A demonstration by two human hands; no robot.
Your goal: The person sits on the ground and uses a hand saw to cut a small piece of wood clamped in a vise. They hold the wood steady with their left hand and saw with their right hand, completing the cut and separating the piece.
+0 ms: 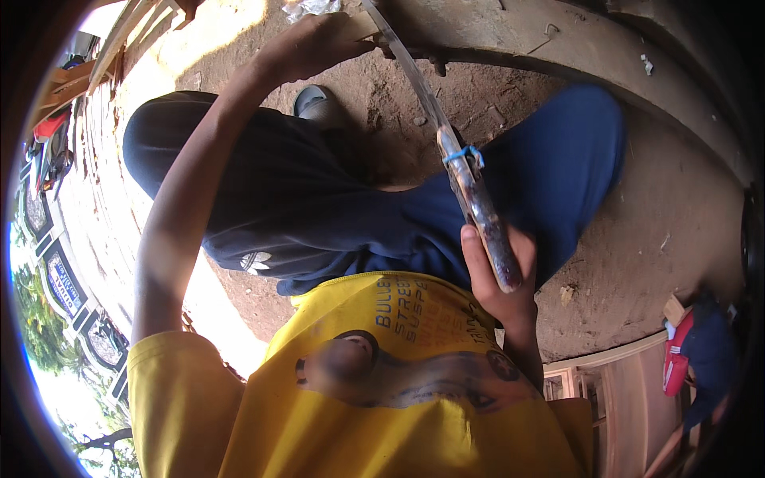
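My right hand (pixel 502 263) is closed around the dark, worn handle (pixel 488 219) of a long-bladed hand tool, with blue cord tied around it near the blade. Its narrow metal blade (pixel 406 64) slants up and away to the left, seen nearly edge-on, so I cannot tell whether it has teeth. At the top, my left hand (pixel 315 48) grips a pale piece of wood (pixel 358 28) beside the far end of the blade. The blade's tip runs out of the picture, and whether it touches the wood is unclear.
A long, thick wooden beam (pixel 510 36) curves across the top. My bent knees flank the tool, with a grey shoe (pixel 312 102) on the dirt ground between them. Wooden furniture (pixel 637 390) and a person in dark clothing (pixel 713 358) are at the lower right. Clear plastic (pixel 311 8) lies near my left hand.
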